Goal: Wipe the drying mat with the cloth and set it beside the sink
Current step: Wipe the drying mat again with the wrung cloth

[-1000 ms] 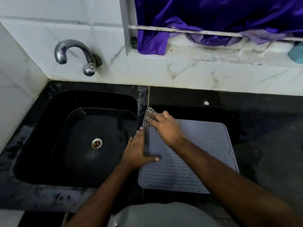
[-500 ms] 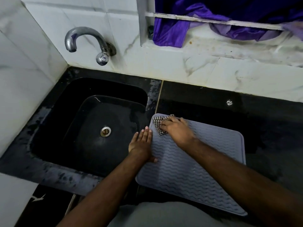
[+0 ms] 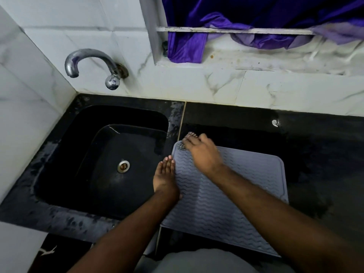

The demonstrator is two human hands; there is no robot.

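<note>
Grey wavy-ribbed silicone drying mat (image 3: pixel 226 194) at lower centre beside the black sink (image 3: pixel 110 160), left hand (image 3: pixel 165 177) flat, fingers straight on its edge, right hand (image 3: pixel 201 152) pressing a blurred checked cloth (image 3: pixel 182 145) at its upper-left corner, grasp unclear

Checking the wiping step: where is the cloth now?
In the head view, the cloth sits under the right hand at the drying mat's far-left corner, nearest the sink.

— How was the light?
— Dim and cool. The white wall tiles (image 3: pixel 197 81) were brightest; the black sink (image 3: pixel 110 154) was nearly lost in shadow, apart from small glints.
— Sharpness?
— The right hand (image 3: pixel 202 154) was motion-blurred, and straight lines bowed toward the edges.
</note>
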